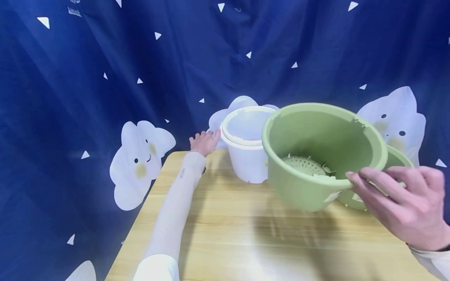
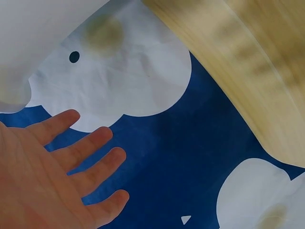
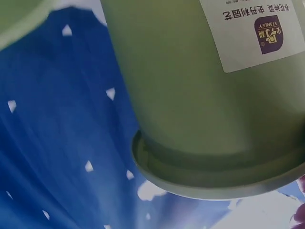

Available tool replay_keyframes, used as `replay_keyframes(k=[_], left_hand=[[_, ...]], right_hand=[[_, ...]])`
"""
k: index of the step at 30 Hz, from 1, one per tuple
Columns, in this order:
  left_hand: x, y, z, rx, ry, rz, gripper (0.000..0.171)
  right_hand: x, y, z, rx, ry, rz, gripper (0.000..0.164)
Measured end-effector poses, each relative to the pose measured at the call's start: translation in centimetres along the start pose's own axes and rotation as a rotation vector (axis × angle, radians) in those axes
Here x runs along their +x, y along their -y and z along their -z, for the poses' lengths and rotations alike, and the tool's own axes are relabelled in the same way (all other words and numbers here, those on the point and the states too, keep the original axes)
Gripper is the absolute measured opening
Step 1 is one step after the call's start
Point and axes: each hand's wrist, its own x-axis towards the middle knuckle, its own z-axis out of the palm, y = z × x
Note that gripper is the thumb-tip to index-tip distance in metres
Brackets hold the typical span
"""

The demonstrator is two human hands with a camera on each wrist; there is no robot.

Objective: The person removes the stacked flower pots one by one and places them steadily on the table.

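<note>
My right hand (image 1: 408,199) pinches the rim of a light green flower pot (image 1: 299,183), which tilts with its mouth toward me above the wooden table. Through the mouth shows a perforated bottom. A label with purple print is on its outer wall, large in the right wrist view, where some fingertips (image 3: 301,212) show at the right edge beside the rim. My left hand (image 1: 205,143) reaches out to the left side of a white pot (image 1: 246,164), fingers spread and holding nothing. In the left wrist view the left palm (image 2: 43,186) faces the camera, fingers apart.
A second green pot (image 1: 399,158) stands behind the raised one, partly hidden by it and my right hand. The wooden table (image 1: 218,234) ends at the back and left, close to a dark blue curtain (image 1: 88,58) printed with white clouds and triangles.
</note>
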Motion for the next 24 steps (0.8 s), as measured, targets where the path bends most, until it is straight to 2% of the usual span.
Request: replay_keyframes(k=[3,8,13,24], left_hand=[[0.2,0.1,0.0,0.004,0.011,0.002,0.090],[0.3,0.1,0.1,0.003,0.032,-0.003,0.094],[0.1,0.2,0.3,0.004,0.027,-0.007,0.094],[0.0,0.3,0.5,-0.038,0.022,0.004,0.091]], right_hand=[[-1.9,0.5,0.0,0.038,0.046,0.010,0.019],[-5.8,1.0,1.2,0.083,0.170,0.007,0.022],[-8.7,1.3,1.7,0.104,0.213,0.003,0.023],[-10.2,2.2,2.4,0.136,0.250,0.015,0.023]])
